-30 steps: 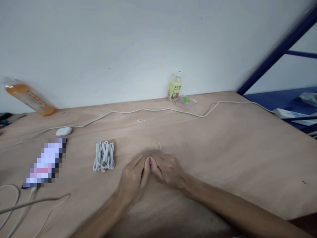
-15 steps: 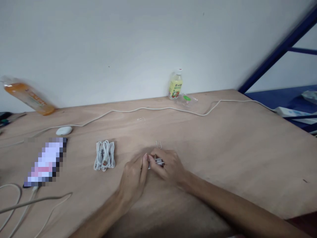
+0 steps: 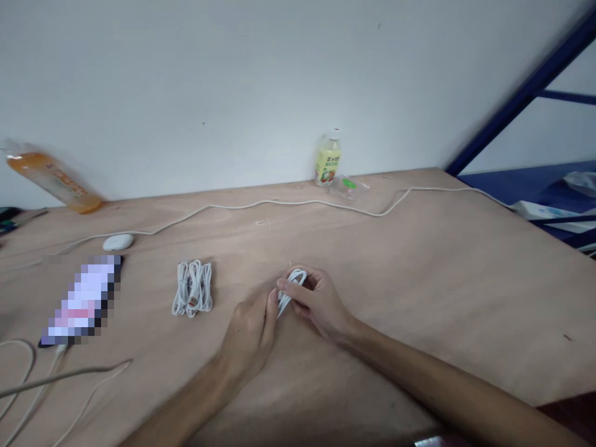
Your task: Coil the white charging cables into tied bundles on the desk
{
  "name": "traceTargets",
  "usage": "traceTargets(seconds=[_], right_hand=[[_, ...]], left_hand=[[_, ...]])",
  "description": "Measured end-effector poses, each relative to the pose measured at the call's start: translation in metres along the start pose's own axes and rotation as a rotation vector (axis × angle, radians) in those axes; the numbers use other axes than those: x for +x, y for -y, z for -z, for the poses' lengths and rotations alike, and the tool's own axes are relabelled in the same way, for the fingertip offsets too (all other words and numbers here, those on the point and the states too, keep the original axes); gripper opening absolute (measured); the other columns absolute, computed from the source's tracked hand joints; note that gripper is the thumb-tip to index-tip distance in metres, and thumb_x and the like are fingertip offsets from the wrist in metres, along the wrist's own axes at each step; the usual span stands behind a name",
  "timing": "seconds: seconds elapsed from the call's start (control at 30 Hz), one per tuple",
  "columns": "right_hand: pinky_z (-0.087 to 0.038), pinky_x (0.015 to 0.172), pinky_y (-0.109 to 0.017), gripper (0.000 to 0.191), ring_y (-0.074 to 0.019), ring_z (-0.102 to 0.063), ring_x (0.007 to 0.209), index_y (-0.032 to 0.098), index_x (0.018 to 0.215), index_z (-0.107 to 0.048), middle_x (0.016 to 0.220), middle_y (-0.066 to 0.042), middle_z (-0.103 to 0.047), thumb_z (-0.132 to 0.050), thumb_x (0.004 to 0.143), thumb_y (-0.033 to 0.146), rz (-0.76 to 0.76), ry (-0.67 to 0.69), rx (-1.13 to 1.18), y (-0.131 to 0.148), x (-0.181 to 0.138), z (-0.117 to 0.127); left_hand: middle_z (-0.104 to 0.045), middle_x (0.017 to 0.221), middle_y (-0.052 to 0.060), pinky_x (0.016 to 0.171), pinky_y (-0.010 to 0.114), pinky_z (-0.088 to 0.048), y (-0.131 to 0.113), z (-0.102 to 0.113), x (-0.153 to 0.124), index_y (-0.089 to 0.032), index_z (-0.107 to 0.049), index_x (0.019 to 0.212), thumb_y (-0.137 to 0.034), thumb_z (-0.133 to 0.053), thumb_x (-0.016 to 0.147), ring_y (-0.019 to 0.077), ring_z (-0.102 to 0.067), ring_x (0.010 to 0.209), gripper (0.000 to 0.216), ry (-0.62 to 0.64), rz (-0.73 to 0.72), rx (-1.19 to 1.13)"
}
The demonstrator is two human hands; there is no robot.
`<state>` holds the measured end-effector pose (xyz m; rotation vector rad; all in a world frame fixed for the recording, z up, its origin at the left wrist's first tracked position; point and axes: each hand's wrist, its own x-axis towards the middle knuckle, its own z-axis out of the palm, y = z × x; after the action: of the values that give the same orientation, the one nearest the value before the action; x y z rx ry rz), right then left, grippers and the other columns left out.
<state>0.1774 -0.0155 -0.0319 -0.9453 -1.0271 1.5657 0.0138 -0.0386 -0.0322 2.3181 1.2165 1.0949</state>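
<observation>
Both hands meet over the table around a coiled white cable (image 3: 293, 287). My left hand (image 3: 251, 326) is closed on its lower left side, thumb pressed along the strands. My right hand (image 3: 319, 304) grips the upper part between thumb and fingers, and the looped end shows above the thumb. Part of the coil is hidden under the fingers. A small white wire tip pokes out just beyond the right hand. Left of the hands, several bundled white cables (image 3: 193, 288) lie side by side, one USB plug showing on top.
A phone (image 3: 84, 301) with a blurred screen and a white earbud case (image 3: 118, 242) lie at the left. An orange bottle (image 3: 56, 183) and a yellow drink bottle (image 3: 328, 160) lean at the wall. A long white cord (image 3: 261, 202) crosses the table; short wire ties (image 3: 263, 223) lie nearer.
The right hand has turned and raised its fingers, so the coil's looped end now shows. The cable in the hands is tilted more upright. The left hand has barely moved.
</observation>
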Motion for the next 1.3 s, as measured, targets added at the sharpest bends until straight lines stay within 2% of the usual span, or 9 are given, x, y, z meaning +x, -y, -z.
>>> traceTargets(seconds=[0.13,0.3,0.6,0.8,0.93,1.0,1.1,1.2,1.3], right_hand=[[-0.024,0.042,-0.023,0.051,-0.0065,-0.031,0.046,0.021,0.071,-0.065,0.057,0.009,-0.049,-0.094,0.070,0.062,-0.096,0.101,0.032,0.000,0.002,0.000],[-0.035,0.052,-0.024,0.059,-0.0092,-0.040,0.055,0.022,0.064,-0.055,0.059,0.007,-0.048,-0.086,0.077,0.070,0.036,0.079,-0.005,0.000,0.001,-0.002],[-0.033,0.053,-0.024,0.061,-0.0094,-0.035,0.056,0.024,0.067,-0.048,0.059,0.009,-0.040,-0.087,0.075,0.070,0.010,0.139,-0.049,0.005,-0.003,-0.003],[-0.034,0.052,-0.024,0.069,-0.0104,-0.035,0.055,0.023,0.061,-0.046,0.060,0.007,-0.038,-0.076,0.083,0.081,0.067,0.155,-0.083,0.008,-0.003,-0.001],[-0.044,0.059,-0.026,0.066,-0.0136,-0.052,0.059,0.021,0.065,-0.060,0.062,0.001,-0.056,-0.070,0.089,0.082,0.129,0.126,-0.067,0.005,0.002,0.003],[-0.043,0.056,-0.026,0.061,-0.0126,-0.047,0.051,0.022,0.071,-0.062,0.053,0.005,-0.051,-0.065,0.093,0.079,0.125,0.105,-0.054,0.006,0.003,0.005],[-0.036,0.051,-0.025,0.051,-0.0110,-0.036,0.045,0.024,0.072,-0.057,0.049,0.009,-0.041,-0.065,0.097,0.068,0.151,0.134,-0.210,0.010,0.000,0.007],[-0.037,0.057,-0.024,0.032,-0.0121,-0.047,0.057,0.024,0.072,-0.055,0.062,0.005,-0.054,-0.071,0.092,0.043,0.288,0.177,-0.561,0.010,-0.006,0.006],[-0.041,0.065,-0.027,0.009,-0.0165,-0.058,0.066,0.024,0.084,-0.058,0.074,0.001,-0.067,-0.067,0.086,0.027,0.429,0.171,-0.869,0.003,-0.014,0.004]], left_hand=[[-0.079,0.092,0.005,0.077,0.031,-0.058,-0.004,0.002,0.001,-0.020,-0.068,0.105,-0.027,-0.034,0.116,0.0205,-0.077,0.081,0.037,0.098,0.091,-0.115],[-0.081,0.108,0.011,0.094,0.040,-0.063,-0.010,0.001,0.000,-0.020,-0.066,0.118,-0.036,-0.042,0.116,0.0269,-0.079,0.103,0.030,0.249,0.085,-0.146],[-0.082,0.121,0.012,0.092,0.041,-0.066,-0.002,-0.003,-0.006,-0.020,-0.064,0.133,-0.031,-0.047,0.115,0.0277,-0.081,0.107,0.027,0.238,-0.053,-0.073],[-0.082,0.112,0.011,0.090,0.038,-0.065,-0.005,-0.002,-0.005,-0.020,-0.066,0.127,-0.031,-0.053,0.112,0.0257,-0.080,0.101,0.022,0.193,-0.115,-0.088],[-0.070,0.077,0.001,0.063,0.028,-0.053,-0.004,0.004,-0.002,-0.022,-0.063,0.089,-0.026,-0.054,0.108,0.0176,-0.067,0.067,0.022,0.042,-0.072,-0.045],[-0.059,0.066,-0.003,0.054,0.025,-0.043,-0.005,0.006,-0.002,-0.023,-0.056,0.078,-0.025,-0.053,0.108,0.0138,-0.056,0.056,0.030,-0.040,-0.019,-0.034],[-0.053,0.064,-0.006,0.051,0.024,-0.039,-0.005,0.007,-0.002,-0.022,-0.056,0.083,-0.026,-0.053,0.108,0.0113,-0.050,0.051,0.025,-0.083,0.049,-0.076],[-0.061,0.072,-0.004,0.057,0.023,-0.047,-0.003,0.008,-0.004,-0.022,-0.058,0.101,-0.028,-0.051,0.109,0.0128,-0.059,0.058,0.013,-0.075,0.016,-0.149],[-0.067,0.083,0.000,0.059,0.025,-0.052,0.003,0.007,-0.006,-0.021,-0.057,0.119,-0.041,-0.049,0.111,0.0149,-0.062,0.063,0.022,-0.075,-0.097,-0.166]])
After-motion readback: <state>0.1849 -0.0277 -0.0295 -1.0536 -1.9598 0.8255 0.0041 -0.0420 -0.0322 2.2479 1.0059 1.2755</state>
